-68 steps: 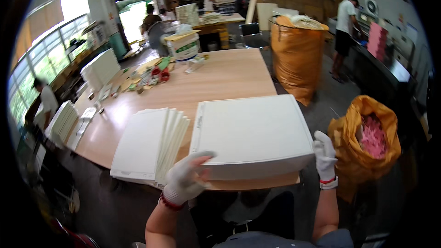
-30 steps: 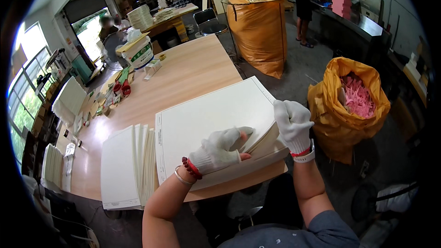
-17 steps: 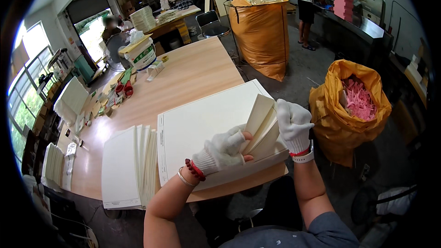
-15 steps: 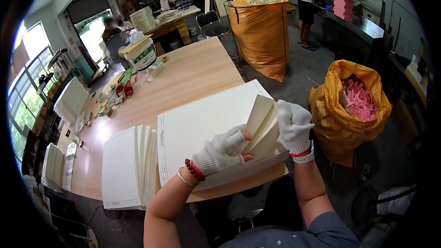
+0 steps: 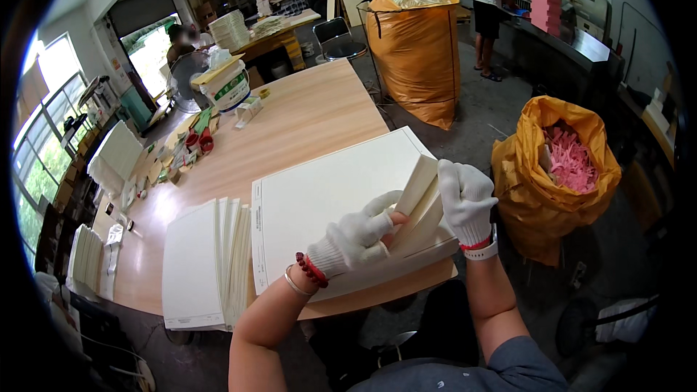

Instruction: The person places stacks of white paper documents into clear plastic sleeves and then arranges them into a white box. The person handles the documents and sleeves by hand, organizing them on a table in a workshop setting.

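A broad stack of white printed paper sheets (image 5: 327,199) lies at the table's near edge. At its right side, a fanned bundle of paper (image 5: 420,219) stands bent upward; I cannot tell whether it is still joined to the stack. My left hand (image 5: 354,238), in a white knit glove with some fingertips bare, is closed on the bundle's lower left edge. My right hand (image 5: 467,199), gloved too, is curled into a fist at the bundle's upper right, its fingers hiding the paper they grip. Left of the stack lies another pile of sheets (image 5: 192,268), its edges fanned.
A wooden table (image 5: 312,120) carries a white bucket (image 5: 225,87), red tape rolls (image 5: 200,144) and small tools. Right of me stands an orange sack (image 5: 534,203) of pink paper shreds; a taller orange sack (image 5: 414,58) is beyond. A person (image 5: 488,14) works at the far right.
My left hand has shifted slightly right along the bundle, and the paper fan has narrowed and leans further right. My right hand has hardly moved.
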Demonstrator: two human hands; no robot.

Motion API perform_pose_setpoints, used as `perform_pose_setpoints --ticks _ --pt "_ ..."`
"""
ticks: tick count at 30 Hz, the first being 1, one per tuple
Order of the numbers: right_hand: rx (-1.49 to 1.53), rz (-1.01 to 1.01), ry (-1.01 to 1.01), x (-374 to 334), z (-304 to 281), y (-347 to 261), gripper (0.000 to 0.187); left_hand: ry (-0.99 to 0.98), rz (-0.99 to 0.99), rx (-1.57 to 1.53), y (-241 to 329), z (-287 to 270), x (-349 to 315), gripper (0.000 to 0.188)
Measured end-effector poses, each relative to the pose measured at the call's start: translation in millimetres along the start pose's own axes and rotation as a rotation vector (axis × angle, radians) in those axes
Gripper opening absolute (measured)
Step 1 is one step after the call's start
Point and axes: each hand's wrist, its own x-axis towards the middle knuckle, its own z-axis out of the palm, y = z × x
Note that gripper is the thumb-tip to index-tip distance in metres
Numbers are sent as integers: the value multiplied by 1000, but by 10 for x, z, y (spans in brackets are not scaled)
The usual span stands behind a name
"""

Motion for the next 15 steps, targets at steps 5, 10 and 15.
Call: perform_pose_setpoints --ticks 5,10,15 --pt "-24 -11 1 -25 -8 37 9 85 17 14 59 31 3 42" --pt "0 -61 61 -66 -5 63 8 97 42 -18 46 26 6 45" --pt "52 -41 -51 -48 -36 57 8 108 99 132 82 6 0 42"
